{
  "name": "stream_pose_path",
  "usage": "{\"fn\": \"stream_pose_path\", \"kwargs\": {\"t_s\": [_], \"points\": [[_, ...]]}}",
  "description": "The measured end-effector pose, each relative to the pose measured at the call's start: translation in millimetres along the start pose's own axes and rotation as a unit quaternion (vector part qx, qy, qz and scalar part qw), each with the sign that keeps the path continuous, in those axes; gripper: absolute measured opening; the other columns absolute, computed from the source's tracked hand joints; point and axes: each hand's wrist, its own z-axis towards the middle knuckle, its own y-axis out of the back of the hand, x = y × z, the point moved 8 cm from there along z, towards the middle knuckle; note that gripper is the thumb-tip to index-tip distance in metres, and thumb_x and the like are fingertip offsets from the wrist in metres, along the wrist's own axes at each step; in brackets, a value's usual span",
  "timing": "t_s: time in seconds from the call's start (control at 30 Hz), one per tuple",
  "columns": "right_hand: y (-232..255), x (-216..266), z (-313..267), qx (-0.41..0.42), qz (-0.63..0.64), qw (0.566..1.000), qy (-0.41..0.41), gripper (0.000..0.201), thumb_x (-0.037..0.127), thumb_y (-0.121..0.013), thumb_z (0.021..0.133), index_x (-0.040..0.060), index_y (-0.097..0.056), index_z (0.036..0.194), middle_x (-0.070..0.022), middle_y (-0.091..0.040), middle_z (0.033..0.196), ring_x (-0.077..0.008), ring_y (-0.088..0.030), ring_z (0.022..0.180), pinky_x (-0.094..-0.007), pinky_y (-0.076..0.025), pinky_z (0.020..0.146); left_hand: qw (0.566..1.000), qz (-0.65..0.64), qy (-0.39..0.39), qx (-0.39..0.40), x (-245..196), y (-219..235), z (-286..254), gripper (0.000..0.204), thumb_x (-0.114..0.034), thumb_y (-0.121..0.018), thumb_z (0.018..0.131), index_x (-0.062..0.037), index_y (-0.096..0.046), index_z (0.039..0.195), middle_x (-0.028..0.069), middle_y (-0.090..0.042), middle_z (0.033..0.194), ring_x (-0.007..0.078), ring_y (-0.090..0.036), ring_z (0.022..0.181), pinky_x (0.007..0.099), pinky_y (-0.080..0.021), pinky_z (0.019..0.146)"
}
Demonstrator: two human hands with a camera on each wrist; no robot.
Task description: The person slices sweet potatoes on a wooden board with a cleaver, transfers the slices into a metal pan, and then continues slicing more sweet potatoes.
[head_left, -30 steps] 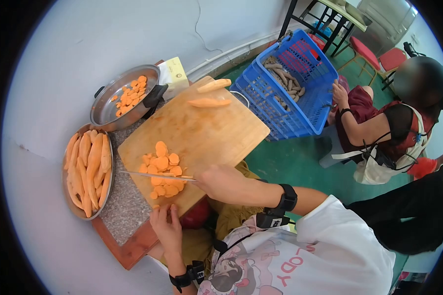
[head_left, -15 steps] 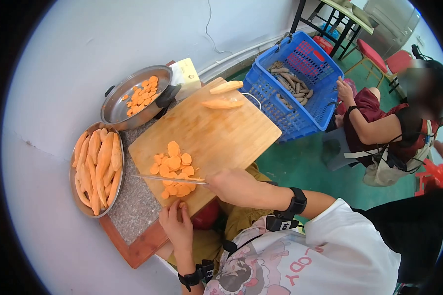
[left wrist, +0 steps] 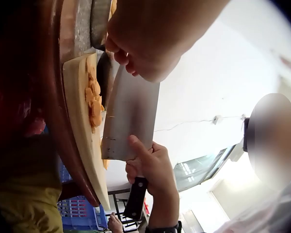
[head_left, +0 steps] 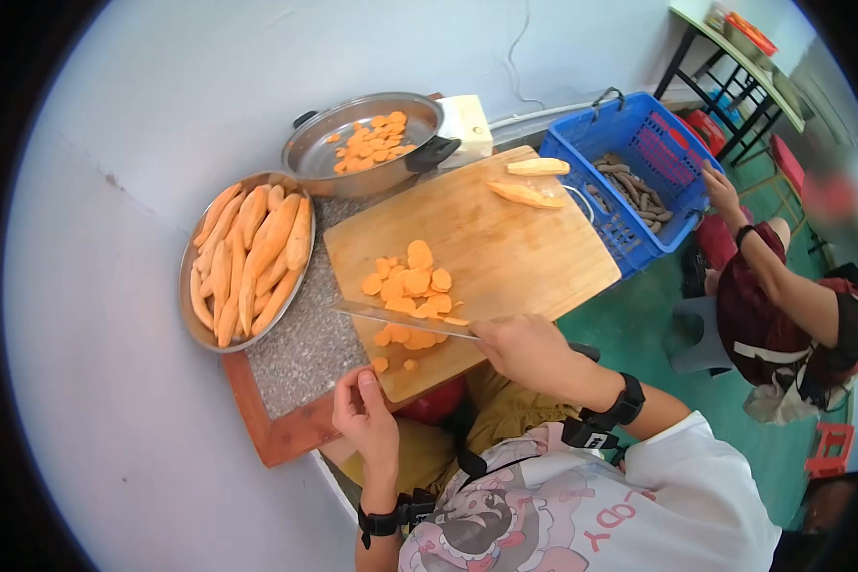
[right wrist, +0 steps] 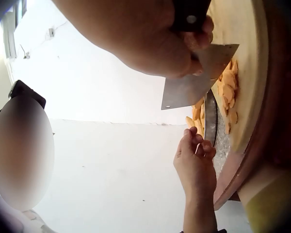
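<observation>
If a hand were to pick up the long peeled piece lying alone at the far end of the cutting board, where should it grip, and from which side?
Probably at the middle of the peeled piece, from above, fingers pinching across its narrow width. It lies flat on the cutting board, tapering toward both ends, so the thicker middle gives the surest hold. A second piece lies just beyond it, apart from it, so the space around it looks free.

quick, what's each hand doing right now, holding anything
Left hand: fingers curled, pinching what may be a small orange slice; too small to be sure.
Right hand: grips the cleaver handle, blade over the orange slices.
</observation>
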Motion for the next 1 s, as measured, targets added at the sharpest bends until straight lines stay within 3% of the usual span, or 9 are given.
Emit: {"fn": "stream_pose_path", "kwargs": {"t_s": [0.13, 0.23, 0.3, 0.47, 0.53, 0.57, 0.63, 0.83, 1.0], "points": [[9, -4, -4, -0.012, -0.036, 0.999, 0.01, 0.008, 0.013, -0.055, 0.077, 0.0089, -0.053, 0.084, -0.0115, -0.058, 0.066, -0.0327, -0.058, 0.061, -0.0425, -0.046, 0.053, 0.997, -0.06, 0.026, -0.044, 4, 7, 2, 0.017, -0.012, -0.047, 0.092, 0.0011, -0.049, 0.102, 0.001, -0.049, 0.078, 0.0057, -0.045, 0.067, 0.0167, -0.036, 0.059], [9, -7, -2, 0.0, -0.067, 0.997, 0.032, 0.02, 0.008, -0.06, 0.07, 0.01, -0.053, 0.088, -0.0085, -0.058, 0.071, -0.0294, -0.058, 0.063, -0.0399, -0.046, 0.052, 0.988, -0.143, 0.015, -0.064, -5, 10, 11, 0.022, -0.014, -0.043, 0.093, -0.0019, -0.044, 0.112, 0.001, -0.044, 0.073, 0.005, -0.038, 0.057, 0.0181, -0.032, 0.05], [21, 3, -5, -0.082, -0.101, 0.985, 0.111, 0.009, 0.008, -0.055, 0.071, 0.0066, -0.05, 0.079, -0.0088, -0.055, 0.068, -0.0278, -0.058, 0.055, -0.0397, -0.045, 0.045, 0.994, -0.078, -0.001, -0.082, -11, 14, 11, 0.023, -0.014, -0.042, 0.094, -0.0024, -0.042, 0.113, 0.0025, -0.044, 0.082, 0.0056, -0.037, 0.057, 0.018, -0.032, 0.05], [19, 2, -8, -0.102, -0.119, 0.976, 0.15, 0.018, 0.007, -0.06, 0.064, 0.0059, -0.049, 0.079, -0.0062, -0.05, 0.073, -0.0255, -0.056, 0.056, -0.0367, -0.045, 0.045, 0.975, 0.143, -0.126, -0.111, -35, 17, 8, 0.026, -0.014, -0.054, 0.087, -0.0024, -0.048, 0.108, 0.0059, -0.049, 0.094, 0.0128, -0.047, 0.08, 0.0268, -0.038, 0.068], [19, 2, -8, -0.116, -0.122, 0.972, 0.161, 0.021, 0.008, -0.061, 0.063, 0.0061, -0.049, 0.079, -0.0054, -0.049, 0.074, -0.0237, -0.055, 0.056, -0.0355, -0.045, 0.045, 0.896, 0.344, -0.28, -0.014, -70, -10, 5, 0.022, -0.015, -0.063, 0.079, -0.0053, -0.056, 0.097, 0.0067, -0.052, 0.095, 0.0193, -0.047, 0.09, 0.0334, -0.034, 0.079], [19, 2, -8, -0.116, -0.12, 0.973, 0.16, 0.021, 0.008, -0.061, 0.063, 0.0061, -0.049, 0.079, -0.0054, -0.049, 0.074, -0.0237, -0.055, 0.056, -0.0355, -0.045, 0.045, 0.896, 0.346, -0.279, -0.013, -78, -10, 9, 0.022, -0.015, -0.063, 0.079, -0.0053, -0.056, 0.097, 0.0067, -0.052, 0.095, 0.0193, -0.047, 0.09, 0.0334, -0.034, 0.079], [21, 4, -7, -0.126, -0.138, 0.966, 0.177, 0.02, 0.008, -0.061, 0.063, 0.0052, -0.05, 0.079, -0.0056, -0.05, 0.075, -0.0221, -0.055, 0.056, -0.034, -0.045, 0.043, 0.881, 0.36, -0.246, 0.185, -73, -38, 20, 0.015, -0.017, -0.066, 0.075, -0.0086, -0.061, 0.087, 0.0062, -0.053, 0.09, 0.0234, -0.048, 0.088, 0.0348, -0.03, 0.082], [28, 5, -12, -0.14, -0.176, 0.95, 0.214, 0.017, 0.008, -0.057, 0.064, 0.0035, -0.051, 0.079, -0.0059, -0.052, 0.077, -0.0202, -0.054, 0.054, -0.0317, -0.044, 0.04, 0.806, 0.405, -0.281, 0.327, -74, -81, 45, 0.014, -0.016, -0.065, 0.074, -0.01, -0.065, 0.086, 0.0043, -0.057, 0.083, 0.0214, -0.051, 0.087, 0.0346, -0.03, 0.077], [31, 3, -16, -0.158, -0.173, 0.943, 0.235, 0.019, 0.008, -0.057, 0.063, 0.0031, -0.051, 0.08, -0.0066, -0.051, 0.076, -0.0195, -0.053, 0.054, -0.0309, -0.044, 0.041, 0.754, 0.461, -0.329, 0.333, -59, -114, 55, 0.011, -0.016, -0.064, 0.073, -0.0085, -0.063, 0.081, 0.0047, -0.058, 0.074, 0.0215, -0.054, 0.079, 0.0357, -0.033, 0.075]]}}
